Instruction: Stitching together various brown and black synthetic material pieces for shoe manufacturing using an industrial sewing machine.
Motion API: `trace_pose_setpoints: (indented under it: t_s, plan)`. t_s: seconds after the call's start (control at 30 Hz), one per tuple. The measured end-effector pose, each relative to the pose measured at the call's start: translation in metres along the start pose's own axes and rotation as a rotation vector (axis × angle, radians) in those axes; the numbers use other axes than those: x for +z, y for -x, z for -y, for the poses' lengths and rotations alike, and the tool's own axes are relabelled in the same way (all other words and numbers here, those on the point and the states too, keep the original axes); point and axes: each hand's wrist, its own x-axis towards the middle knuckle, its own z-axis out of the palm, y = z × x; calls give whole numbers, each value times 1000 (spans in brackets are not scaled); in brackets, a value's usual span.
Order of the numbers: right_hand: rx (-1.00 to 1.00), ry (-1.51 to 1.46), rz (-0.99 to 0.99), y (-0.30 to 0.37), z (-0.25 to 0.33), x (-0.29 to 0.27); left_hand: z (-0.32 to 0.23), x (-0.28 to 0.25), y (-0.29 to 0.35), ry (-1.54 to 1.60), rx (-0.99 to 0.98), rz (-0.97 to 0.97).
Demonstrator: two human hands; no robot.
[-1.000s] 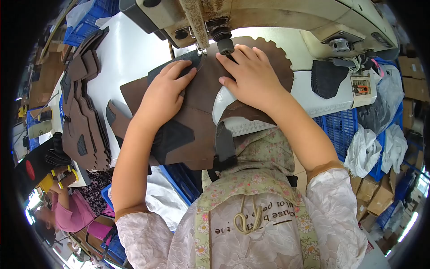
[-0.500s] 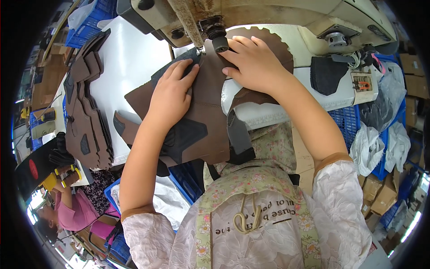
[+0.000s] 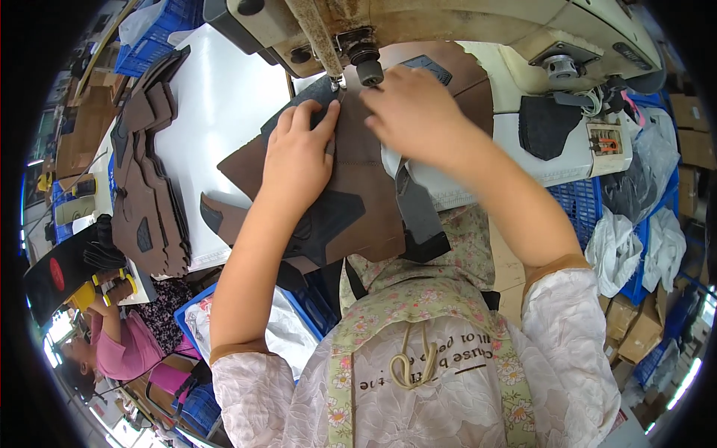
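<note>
A brown sheet piece with dark patches, leather-like, lies under the presser foot of a sewing machine. My left hand rests on it just left of the foot, with fingers bent but apart and the thumb near the needle area. To the right of the foot, my right hand is over the piece, slightly blurred. Its thumb and forefinger are apart, and its other fingers are partly hidden. A dark patch shows beyond it. The piece's near end hangs over the table edge towards my lap.
Stacked brown pieces lie at the left of the white table. A black piece lies at the right. Blue crates and plastic bags stand beyond. Another person in a pink top sits at the lower left.
The brown piece has shifted right and turned, bringing a dark patch into view beyond my right hand. That hand has drawn its fingers in; my left hand has moved slightly right.
</note>
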Motion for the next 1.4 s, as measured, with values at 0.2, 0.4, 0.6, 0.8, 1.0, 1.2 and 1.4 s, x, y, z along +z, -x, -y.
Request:
trace_pose_setpoints:
  t_s: [0.2,0.4,0.6,0.8,1.0,1.2,1.4]
  plan:
    - [60,-122,-227,25,28,10,19,-28,6,318,-66,234]
    - [60,-150,-163,25,24,9,13,-22,13,154,55,193]
    - [67,-63,-141,24,13,11,0,-14,10,81,28,170]
    - [40,-30,-169,19,5,16,-4,-9,6,25,22,110]
    - [-12,-29,-112,19,11,5,17,-27,5,230,51,244]
    - [20,-93,-233,27,15,8,6,-22,10,117,68,195]
    - [40,-13,-219,26,6,7,-11,-12,4,0,46,140]
